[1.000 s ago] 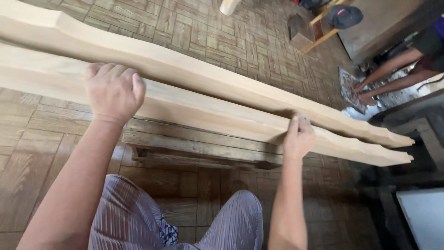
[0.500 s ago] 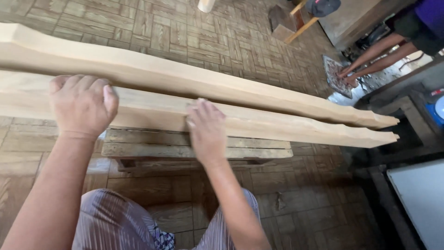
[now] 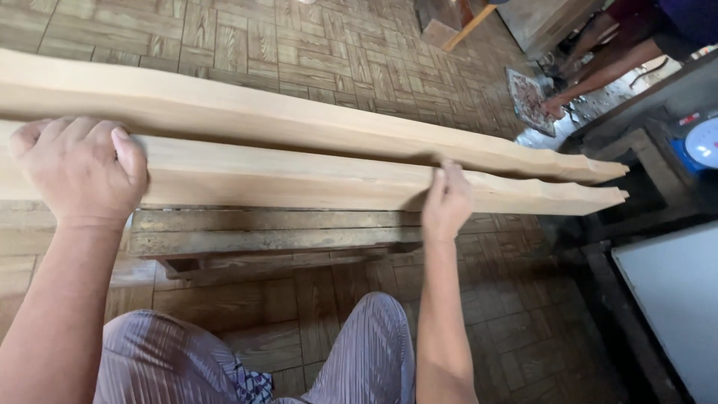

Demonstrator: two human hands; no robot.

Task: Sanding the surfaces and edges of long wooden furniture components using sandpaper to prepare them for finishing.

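Across the low wooden counter [image 3: 277, 238], the near plank [image 3: 299, 179] is lying beside a second plank [image 3: 299, 120]. Left hand [image 3: 78, 168] is gripping its edge, fingers curled; right hand [image 3: 446, 202] is pressing it, fingers together, seemingly rubbing. Next stroke needs steady bracing.

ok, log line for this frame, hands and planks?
left hand: gripping near plank | right hand: pressed on near plank | far plank: alongside | bench: underneath

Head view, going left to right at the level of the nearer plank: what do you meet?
Left hand gripping the nearer plank → right hand on it → plank's shaped end → white dial scale.
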